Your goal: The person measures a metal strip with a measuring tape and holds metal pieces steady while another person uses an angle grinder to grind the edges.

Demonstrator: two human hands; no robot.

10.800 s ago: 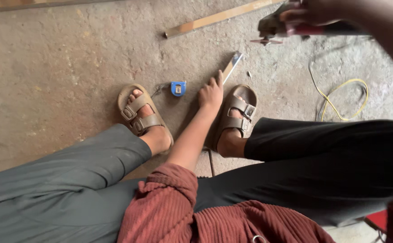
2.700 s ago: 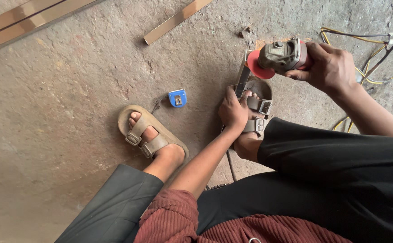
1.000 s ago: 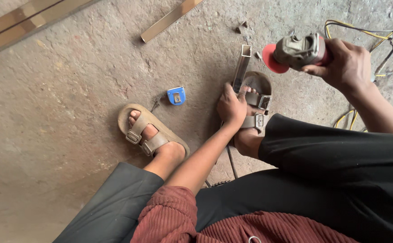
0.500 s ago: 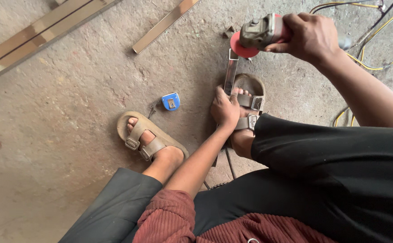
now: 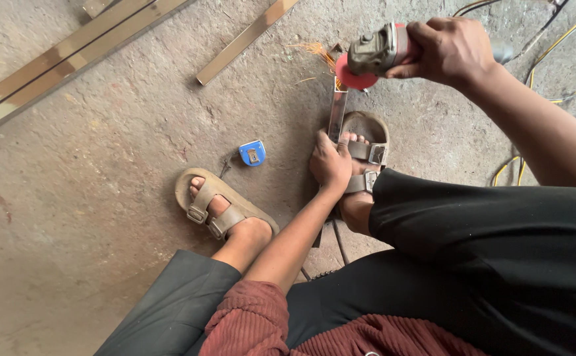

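My right hand (image 5: 449, 49) grips an angle grinder (image 5: 374, 53) with a red disc (image 5: 355, 78). The disc touches the far end of a shiny square metal tube (image 5: 336, 112) lying on the concrete floor, and orange sparks (image 5: 314, 53) fly off to the left. My left hand (image 5: 329, 161) presses the tube down beside my right foot, which wears a tan sandal (image 5: 366, 142). My other sandalled foot (image 5: 219, 207) rests to the left.
A blue tape measure (image 5: 252, 152) lies between my feet. Long metal bars (image 5: 70, 56) and a shorter bar (image 5: 245, 41) lie at the top left. Yellow and black cables (image 5: 565, 62) trail on the right.
The grinder came down from above and to the right onto the tube's end, and sparks have started. My left hand stayed on the tube.
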